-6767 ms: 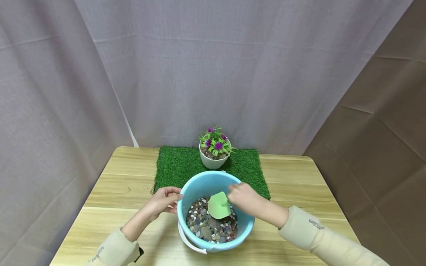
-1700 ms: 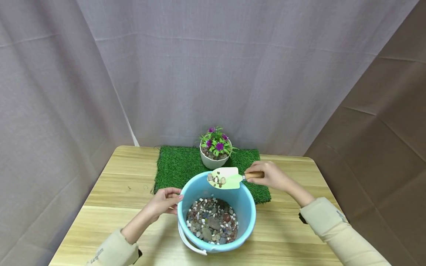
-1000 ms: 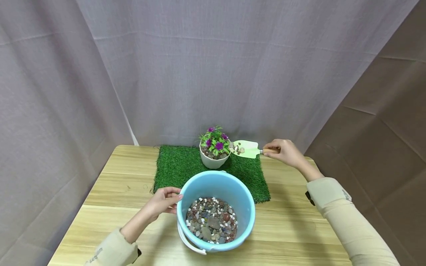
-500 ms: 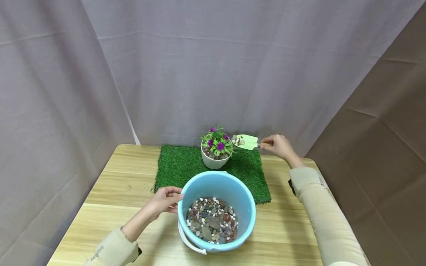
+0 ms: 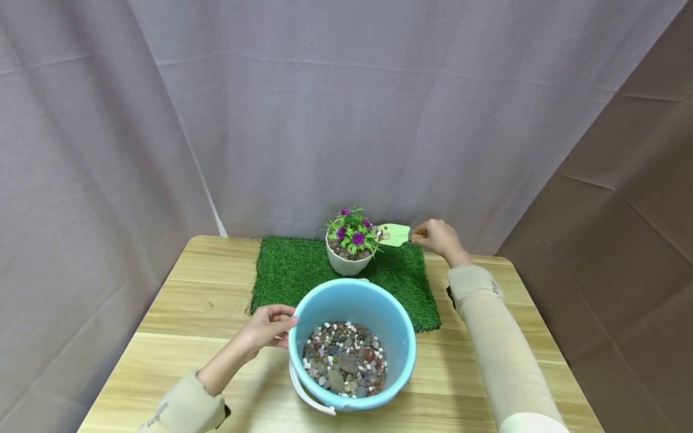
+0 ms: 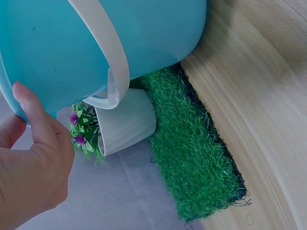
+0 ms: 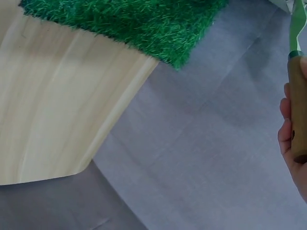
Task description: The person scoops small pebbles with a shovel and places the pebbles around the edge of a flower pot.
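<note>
My left hand pinches the rim of a light blue bucket, thumb on the near side of the rim in the left wrist view. Pebbles of mixed colours cover the bucket's bottom. Beyond it stands a white flowerpot with a purple-flowered plant. My right hand grips the wooden handle of a green garden trowel. The trowel's tip is at the pot's right rim, a few stones on its blade; leaves partly hide the tip.
The pot rests on a green artificial grass mat on a wooden table. The bucket's white handle hangs down its left side. A grey curtain hangs behind the table, and brown cloth covers the right side.
My right hand has lifted the trowel with stones out of the bucket and carried it back to the pot. In the last half second it moved left. My left hand has stayed on the rim.
</note>
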Tool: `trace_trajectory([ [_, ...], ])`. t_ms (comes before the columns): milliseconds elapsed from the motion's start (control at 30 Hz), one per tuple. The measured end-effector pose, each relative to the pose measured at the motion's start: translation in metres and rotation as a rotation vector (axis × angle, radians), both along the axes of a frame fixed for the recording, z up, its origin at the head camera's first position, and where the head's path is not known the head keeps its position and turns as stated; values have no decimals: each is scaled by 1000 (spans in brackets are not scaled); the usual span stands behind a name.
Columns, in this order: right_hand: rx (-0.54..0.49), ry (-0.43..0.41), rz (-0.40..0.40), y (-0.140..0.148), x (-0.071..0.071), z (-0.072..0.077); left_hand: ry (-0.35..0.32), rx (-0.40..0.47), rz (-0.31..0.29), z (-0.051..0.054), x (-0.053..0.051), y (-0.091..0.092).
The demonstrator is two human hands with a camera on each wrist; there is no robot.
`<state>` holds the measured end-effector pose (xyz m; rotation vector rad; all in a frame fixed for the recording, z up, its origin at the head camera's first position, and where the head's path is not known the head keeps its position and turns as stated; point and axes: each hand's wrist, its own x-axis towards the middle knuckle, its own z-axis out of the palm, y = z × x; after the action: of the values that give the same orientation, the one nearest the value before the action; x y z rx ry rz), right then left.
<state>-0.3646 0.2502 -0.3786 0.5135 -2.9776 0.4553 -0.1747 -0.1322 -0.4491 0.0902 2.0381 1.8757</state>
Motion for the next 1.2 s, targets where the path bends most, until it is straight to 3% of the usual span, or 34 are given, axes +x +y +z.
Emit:
trace_trajectory([
  [333, 160, 56, 43, -27, -13, 15, 1, 6, -8, 1, 1, -1],
  [667, 301, 229, 129, -52, -18, 26, 4, 12, -15, -1, 0, -2],
  [1000, 449, 443, 182, -47, -13, 28, 5, 19, -16, -2, 0, -2],
  [1200, 432, 446, 192, -33, -4, 30, 6, 18, -17, -2, -1, -1],
])
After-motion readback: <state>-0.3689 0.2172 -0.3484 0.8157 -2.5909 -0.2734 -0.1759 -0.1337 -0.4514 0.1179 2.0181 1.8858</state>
